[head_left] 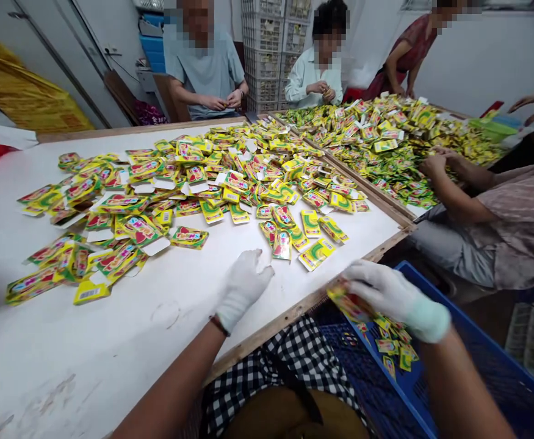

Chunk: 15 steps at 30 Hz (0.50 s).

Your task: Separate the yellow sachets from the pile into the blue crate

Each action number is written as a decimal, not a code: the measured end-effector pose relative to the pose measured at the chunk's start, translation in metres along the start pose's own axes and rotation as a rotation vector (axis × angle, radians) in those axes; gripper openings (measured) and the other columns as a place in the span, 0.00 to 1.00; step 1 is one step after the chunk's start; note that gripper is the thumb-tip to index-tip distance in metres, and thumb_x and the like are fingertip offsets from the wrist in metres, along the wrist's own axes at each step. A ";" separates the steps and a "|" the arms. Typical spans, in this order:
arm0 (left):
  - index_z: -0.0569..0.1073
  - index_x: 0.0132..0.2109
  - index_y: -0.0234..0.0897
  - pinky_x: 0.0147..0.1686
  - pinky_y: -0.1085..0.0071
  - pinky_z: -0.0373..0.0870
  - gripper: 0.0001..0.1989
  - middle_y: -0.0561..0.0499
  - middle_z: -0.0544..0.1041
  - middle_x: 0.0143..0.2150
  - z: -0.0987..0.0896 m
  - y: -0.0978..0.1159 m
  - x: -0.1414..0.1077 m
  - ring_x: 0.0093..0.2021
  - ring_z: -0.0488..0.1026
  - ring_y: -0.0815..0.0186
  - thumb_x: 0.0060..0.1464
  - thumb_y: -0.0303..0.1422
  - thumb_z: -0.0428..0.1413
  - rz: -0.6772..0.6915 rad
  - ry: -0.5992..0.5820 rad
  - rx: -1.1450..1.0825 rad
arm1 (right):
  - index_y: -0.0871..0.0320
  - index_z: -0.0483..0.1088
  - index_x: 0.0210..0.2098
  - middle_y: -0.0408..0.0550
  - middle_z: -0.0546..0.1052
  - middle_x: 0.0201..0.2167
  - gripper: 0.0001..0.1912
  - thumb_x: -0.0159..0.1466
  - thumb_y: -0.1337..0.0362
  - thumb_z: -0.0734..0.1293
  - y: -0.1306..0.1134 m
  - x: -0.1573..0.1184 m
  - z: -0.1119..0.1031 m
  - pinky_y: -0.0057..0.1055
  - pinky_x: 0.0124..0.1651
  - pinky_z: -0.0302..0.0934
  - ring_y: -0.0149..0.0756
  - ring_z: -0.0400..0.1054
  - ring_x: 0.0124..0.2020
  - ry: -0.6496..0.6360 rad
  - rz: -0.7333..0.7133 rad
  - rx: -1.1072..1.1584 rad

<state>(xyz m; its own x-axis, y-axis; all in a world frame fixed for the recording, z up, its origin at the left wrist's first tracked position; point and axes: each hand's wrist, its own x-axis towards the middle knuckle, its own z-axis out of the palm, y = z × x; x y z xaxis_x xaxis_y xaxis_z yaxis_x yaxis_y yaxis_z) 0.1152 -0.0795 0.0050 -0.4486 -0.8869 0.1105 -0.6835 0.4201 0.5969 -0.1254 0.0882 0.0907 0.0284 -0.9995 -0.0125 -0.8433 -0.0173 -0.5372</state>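
Right hand [392, 296], gloved, pinches a stack of packets [349, 303] over the blue crate [477, 366], near right; few packets inside. Left hand [243, 286] loose, empty, on table [133, 341]. Big packet pile [193, 189] left, far.

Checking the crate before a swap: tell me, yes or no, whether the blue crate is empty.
No: several yellow packets lie in the blue crate, below the right hand.

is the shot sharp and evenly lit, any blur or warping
Head view: even indoor light, soft shadows only. The packets mid-table read sharp; the right hand and the packet it holds smear with motion blur; the left hand is slightly soft. Wide-lens bending curves the table edge.
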 end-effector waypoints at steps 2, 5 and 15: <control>0.72 0.49 0.32 0.45 0.59 0.68 0.21 0.40 0.73 0.46 0.021 0.007 0.016 0.47 0.71 0.52 0.48 0.37 0.57 0.038 -0.036 0.173 | 0.55 0.74 0.41 0.49 0.76 0.40 0.13 0.64 0.56 0.62 0.016 -0.024 -0.027 0.36 0.46 0.67 0.39 0.71 0.41 0.041 0.104 -0.154; 0.73 0.39 0.34 0.39 0.61 0.67 0.09 0.42 0.74 0.41 0.028 0.008 0.023 0.41 0.72 0.54 0.54 0.33 0.51 0.063 -0.043 0.225 | 0.55 0.72 0.47 0.52 0.75 0.46 0.15 0.64 0.57 0.62 0.016 -0.023 -0.017 0.39 0.51 0.66 0.42 0.70 0.48 0.185 0.070 -0.143; 0.71 0.39 0.37 0.37 0.62 0.69 0.05 0.46 0.74 0.35 -0.068 -0.007 -0.031 0.35 0.72 0.59 0.56 0.27 0.50 0.539 0.051 0.311 | 0.56 0.62 0.50 0.44 0.73 0.35 0.20 0.58 0.68 0.64 -0.063 0.104 0.137 0.35 0.42 0.67 0.36 0.70 0.36 0.081 -0.165 0.612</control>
<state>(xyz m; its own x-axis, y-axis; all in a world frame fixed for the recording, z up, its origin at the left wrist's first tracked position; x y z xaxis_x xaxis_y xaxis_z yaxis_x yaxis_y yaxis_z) 0.1732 -0.0676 0.0513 -0.7545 -0.5391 0.3741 -0.5078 0.8408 0.1876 0.0047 -0.0116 0.0077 0.0708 -0.9841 0.1629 -0.3712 -0.1775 -0.9114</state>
